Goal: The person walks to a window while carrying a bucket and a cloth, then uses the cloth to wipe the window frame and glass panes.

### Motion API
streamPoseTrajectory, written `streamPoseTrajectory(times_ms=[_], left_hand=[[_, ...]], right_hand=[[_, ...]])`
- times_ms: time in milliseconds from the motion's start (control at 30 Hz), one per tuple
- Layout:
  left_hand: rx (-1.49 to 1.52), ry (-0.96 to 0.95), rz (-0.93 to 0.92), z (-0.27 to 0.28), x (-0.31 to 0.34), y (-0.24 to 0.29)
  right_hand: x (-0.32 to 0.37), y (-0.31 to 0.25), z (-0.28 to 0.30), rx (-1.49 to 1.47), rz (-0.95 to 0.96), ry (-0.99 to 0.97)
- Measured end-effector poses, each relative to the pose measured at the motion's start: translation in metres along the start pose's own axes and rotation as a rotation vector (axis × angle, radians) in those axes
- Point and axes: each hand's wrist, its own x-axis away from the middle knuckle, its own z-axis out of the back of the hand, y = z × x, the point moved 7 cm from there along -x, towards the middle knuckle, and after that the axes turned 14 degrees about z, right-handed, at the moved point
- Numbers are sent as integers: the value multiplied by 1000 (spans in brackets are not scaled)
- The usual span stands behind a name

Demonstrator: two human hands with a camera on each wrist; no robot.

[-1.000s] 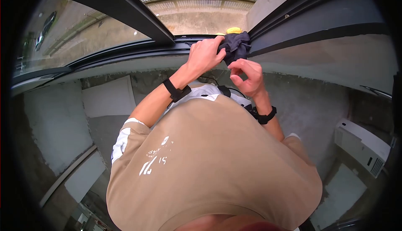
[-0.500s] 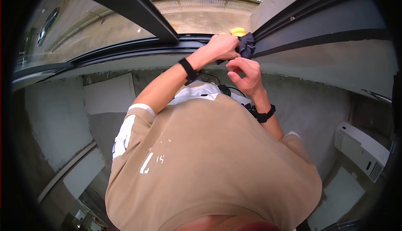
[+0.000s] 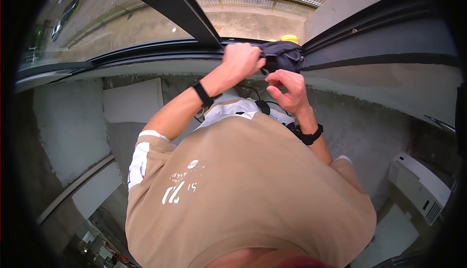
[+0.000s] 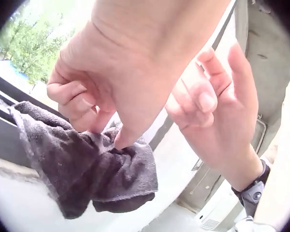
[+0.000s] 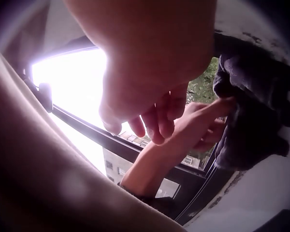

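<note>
Head view: yellow item (image 3: 290, 38), partly hidden behind dark cloth (image 3: 283, 57), not identifiable; finer print (image 3: 184, 175) on shirt (image 3: 253, 175), too small to read. Left wrist view: fingertips of left hand (image 4: 117, 72), partly hidden in cloth folds. Right wrist view: scene beyond window (image 5: 75, 77), largely lost in glare.

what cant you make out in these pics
- Yellow thing, head view: lower part hidden behind the dark cloth
- Left fingertips, left wrist view: some buried in the cloth's folds
- Small shirt lettering, head view: too tiny
- Window, right wrist view: part lost in glare
</note>
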Motion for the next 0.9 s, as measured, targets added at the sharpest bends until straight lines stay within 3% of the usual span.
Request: streamPoseTrajectory(times_ms=[167,300,433,533,600,667,733,900], left_hand=[[-72,37,55,7,15,-34],[7,170,-46,4,7,-29],[96,172,-36,-4,8,-24],[533,220,-43,-5,4,-17],[709,93,-51,-21,-1,2],[755,123,-135,-16,-1,29],[1015,148,-270,-2,-3,57],[1075,191,-353,41,-10,82]], right_hand=[[3,-2,7,17,-18,6],[9,-1,13,29,-6,-3],[14,-4,20,59,-5,20],[13,1,27,90,-45,25],[15,2,27,66,-39,19],[14,-2,29,68,-45,14],[12,-5,28,19,-49,-67],[28,1,34,-15,-129,-113]])
